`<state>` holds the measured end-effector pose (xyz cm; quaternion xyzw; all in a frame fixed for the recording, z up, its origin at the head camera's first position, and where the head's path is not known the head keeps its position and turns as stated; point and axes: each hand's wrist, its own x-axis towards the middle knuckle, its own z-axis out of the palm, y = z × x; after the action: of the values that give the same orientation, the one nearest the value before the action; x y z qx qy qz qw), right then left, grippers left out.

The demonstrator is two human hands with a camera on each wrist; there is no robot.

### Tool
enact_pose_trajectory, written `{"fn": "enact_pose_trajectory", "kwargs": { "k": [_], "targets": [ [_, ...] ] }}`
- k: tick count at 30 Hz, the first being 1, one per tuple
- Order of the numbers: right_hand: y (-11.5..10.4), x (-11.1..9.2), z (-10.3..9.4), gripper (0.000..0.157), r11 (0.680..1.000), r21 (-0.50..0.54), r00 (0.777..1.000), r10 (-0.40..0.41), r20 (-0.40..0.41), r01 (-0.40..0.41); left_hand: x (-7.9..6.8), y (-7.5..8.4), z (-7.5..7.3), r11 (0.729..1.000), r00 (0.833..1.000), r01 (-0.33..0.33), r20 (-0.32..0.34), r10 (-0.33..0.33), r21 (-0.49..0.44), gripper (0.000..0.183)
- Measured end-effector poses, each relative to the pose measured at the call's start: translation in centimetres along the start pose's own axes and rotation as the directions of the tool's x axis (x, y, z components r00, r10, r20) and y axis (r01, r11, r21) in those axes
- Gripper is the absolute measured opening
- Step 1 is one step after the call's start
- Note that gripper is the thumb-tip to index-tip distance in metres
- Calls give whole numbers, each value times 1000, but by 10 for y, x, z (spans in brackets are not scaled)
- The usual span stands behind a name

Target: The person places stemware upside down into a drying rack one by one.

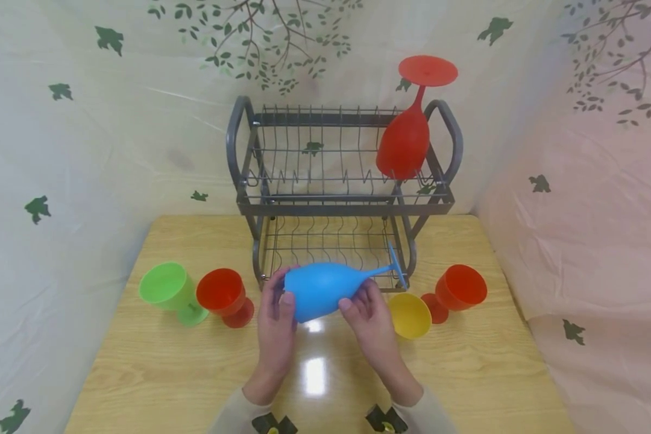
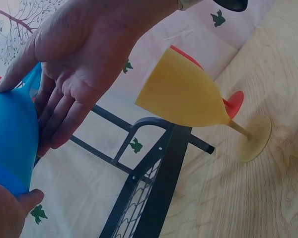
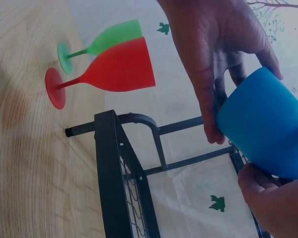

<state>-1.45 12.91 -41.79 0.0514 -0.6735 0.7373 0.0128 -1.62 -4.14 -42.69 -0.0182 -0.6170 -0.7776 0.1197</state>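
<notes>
A blue plastic goblet (image 1: 325, 290) is held sideways between both hands in front of the dish rack, its rim to the left and its foot to the right. My left hand (image 1: 278, 322) grips the rim end, thumb on the near side; it also shows as a hand (image 2: 7, 210) low in the left wrist view. Near the stem end of the bowl, my right hand (image 1: 373, 325) holds the goblet with its thumb on the near side and its other fingers behind. In the right wrist view the blue bowl (image 3: 268, 124) lies between the hands.
Behind stands a two-tier dark dish rack (image 1: 347, 210) with an upside-down red goblet (image 1: 404, 144) on its upper tier. Upright on the table (image 1: 157, 374) are a green goblet (image 1: 165, 286), a red goblet (image 1: 221, 293), a yellow goblet (image 1: 410, 316) and another red goblet (image 1: 461, 288).
</notes>
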Motion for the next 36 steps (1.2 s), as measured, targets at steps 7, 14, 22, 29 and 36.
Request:
{"fn": "enact_pose_trajectory", "kwargs": {
  "k": [7, 14, 22, 29, 36],
  "targets": [
    [-1, -1, -2, 57, 1000, 0, 1000, 22, -15, -22, -1, -1, -2, 997, 998, -55, 24, 54, 61, 42],
    [-8, -1, -6, 55, 1000, -21, 998, 8, -56, -9, 0, 1, -7, 977, 982, -172, 99, 160, 125, 50],
    [-10, 0, -13, 54, 997, -74, 996, -5, -91, -2, 7, 4, -17, 933, 939, -329, 151, 308, 144, 54],
    [-13, 0, -18, 54, 996, -89, 993, -29, -112, 19, 17, 7, -26, 882, 890, -443, 192, 413, 159, 53],
    [-16, 0, -22, 55, 995, -97, 991, -24, -131, 11, 27, 13, -32, 834, 851, -518, 209, 481, 192, 54]
  ]
}}
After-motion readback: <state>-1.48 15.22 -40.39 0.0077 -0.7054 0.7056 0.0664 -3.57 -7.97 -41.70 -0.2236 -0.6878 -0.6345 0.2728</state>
